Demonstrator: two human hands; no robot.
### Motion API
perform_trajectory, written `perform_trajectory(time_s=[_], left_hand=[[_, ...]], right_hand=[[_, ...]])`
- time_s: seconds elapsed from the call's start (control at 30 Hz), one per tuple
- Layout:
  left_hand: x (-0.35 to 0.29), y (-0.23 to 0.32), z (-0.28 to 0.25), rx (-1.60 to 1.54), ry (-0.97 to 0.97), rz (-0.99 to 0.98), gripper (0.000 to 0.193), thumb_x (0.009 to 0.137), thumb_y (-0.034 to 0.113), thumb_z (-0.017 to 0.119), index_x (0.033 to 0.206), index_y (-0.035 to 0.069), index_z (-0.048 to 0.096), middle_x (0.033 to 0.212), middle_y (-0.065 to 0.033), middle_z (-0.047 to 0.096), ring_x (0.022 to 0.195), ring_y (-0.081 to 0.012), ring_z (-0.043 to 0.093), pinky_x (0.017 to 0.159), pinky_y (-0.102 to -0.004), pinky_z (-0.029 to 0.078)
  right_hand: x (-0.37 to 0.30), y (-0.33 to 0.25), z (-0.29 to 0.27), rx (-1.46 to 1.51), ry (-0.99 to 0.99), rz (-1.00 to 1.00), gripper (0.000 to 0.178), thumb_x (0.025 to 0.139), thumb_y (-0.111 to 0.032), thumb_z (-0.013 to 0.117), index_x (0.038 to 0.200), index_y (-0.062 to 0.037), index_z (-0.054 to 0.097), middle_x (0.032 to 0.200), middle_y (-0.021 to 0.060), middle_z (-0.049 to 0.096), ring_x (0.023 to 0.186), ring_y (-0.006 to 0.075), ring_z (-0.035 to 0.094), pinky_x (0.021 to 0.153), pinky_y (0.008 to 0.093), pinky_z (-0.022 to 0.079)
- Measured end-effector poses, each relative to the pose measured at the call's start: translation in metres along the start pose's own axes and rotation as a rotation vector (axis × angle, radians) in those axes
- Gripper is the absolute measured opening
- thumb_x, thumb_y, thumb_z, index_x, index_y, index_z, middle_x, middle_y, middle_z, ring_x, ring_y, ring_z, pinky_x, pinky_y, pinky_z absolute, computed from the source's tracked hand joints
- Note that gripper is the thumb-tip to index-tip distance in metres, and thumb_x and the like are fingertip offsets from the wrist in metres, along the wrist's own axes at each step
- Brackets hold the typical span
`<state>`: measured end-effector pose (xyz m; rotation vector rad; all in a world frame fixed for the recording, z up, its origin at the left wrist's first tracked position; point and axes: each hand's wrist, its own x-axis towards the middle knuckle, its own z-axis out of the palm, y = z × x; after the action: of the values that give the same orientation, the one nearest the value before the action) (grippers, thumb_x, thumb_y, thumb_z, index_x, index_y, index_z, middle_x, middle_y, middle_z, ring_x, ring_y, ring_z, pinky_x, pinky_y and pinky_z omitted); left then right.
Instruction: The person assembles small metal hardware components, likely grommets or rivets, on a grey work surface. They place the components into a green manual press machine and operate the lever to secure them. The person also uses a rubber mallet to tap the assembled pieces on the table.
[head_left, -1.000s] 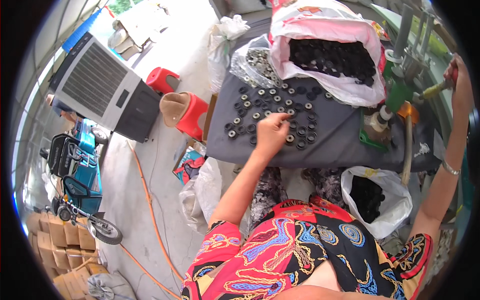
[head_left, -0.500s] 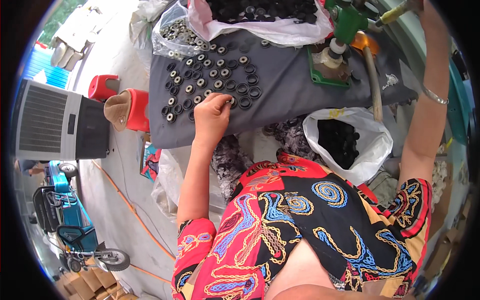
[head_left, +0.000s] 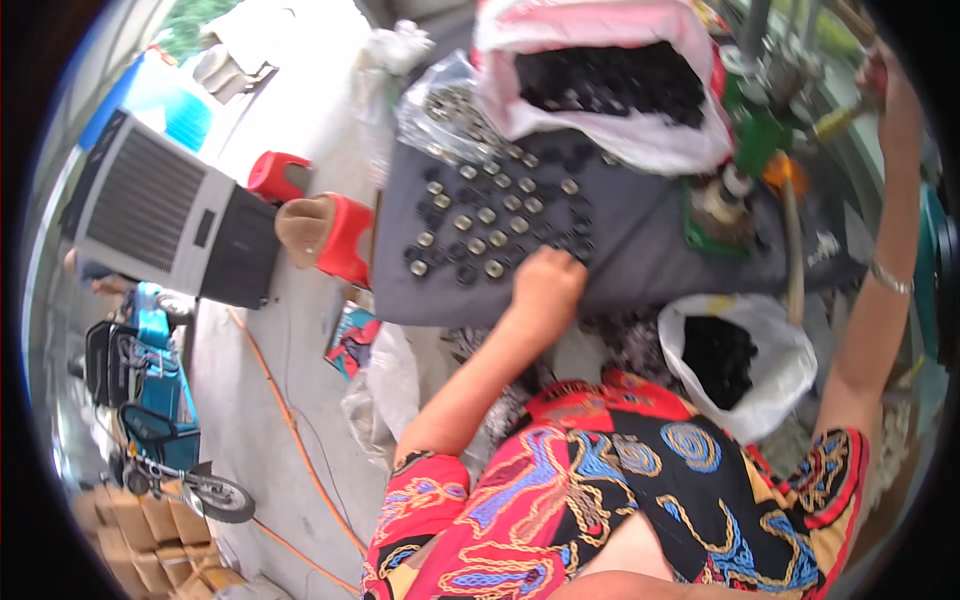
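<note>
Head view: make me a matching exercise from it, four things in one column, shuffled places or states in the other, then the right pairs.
Column one
1. Left hand
2. Right hand
3. Orange cord
4. Clear bag

Column two
A. Holds small metallic pieces
B. At the yellowish lever, upper right
C. Runs along the pale floor
D. By the small rings, over the grey cloth

Pairs: 1-D, 2-B, 3-C, 4-A

Workshop: green lever press, sack of black parts, stacked cartons.
</note>
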<state>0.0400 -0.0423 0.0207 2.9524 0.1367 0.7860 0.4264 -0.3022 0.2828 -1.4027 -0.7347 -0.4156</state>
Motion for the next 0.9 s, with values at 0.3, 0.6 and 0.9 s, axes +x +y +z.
perform_trajectory(time_s=[0.3, 0.6, 0.9], left_hand=[[-0.012, 0.008, 0.004, -0.136, -0.072, -0.131, 0.018, 0.074, 0.002, 0.059, 0.091, 0.003, 0.063, 0.089, -0.0126, 0.059, 0.086, -0.0328, 0.061, 0.071, -0.0416, 0.052], [-0.008, 0.006, 0.003, -0.165, -0.187, -0.167, 0.018, 0.072, -0.001, 0.059, 0.090, 0.002, 0.060, 0.093, -0.0156, 0.058, 0.086, -0.0354, 0.061, 0.074, -0.0444, 0.051], [-0.006, -0.001, -0.010, -0.227, -0.278, -0.163, 0.032, 0.068, 0.003, 0.063, 0.100, 0.002, 0.060, 0.092, -0.0165, 0.055, 0.084, -0.0370, 0.061, 0.075, -0.0459, 0.051]], right_hand=[[-0.012, -0.013, 0.024, 0.033, 0.030, 0.099, 0.030, 0.095, -0.031, 0.057, 0.079, -0.0059, 0.058, 0.066, 0.0013, 0.052, 0.063, 0.0117, 0.051, 0.065, 0.0261, 0.042], [-0.010, -0.013, 0.022, -0.020, 0.001, 0.099, 0.029, 0.095, -0.030, 0.057, 0.078, -0.0065, 0.058, 0.065, 0.0008, 0.052, 0.061, 0.0113, 0.050, 0.064, 0.0255, 0.043], [-0.001, -0.004, 0.014, -0.033, -0.034, 0.106, 0.029, 0.096, -0.030, 0.055, 0.082, -0.0062, 0.057, 0.066, 0.0014, 0.052, 0.060, 0.0104, 0.050, 0.062, 0.0247, 0.044]])
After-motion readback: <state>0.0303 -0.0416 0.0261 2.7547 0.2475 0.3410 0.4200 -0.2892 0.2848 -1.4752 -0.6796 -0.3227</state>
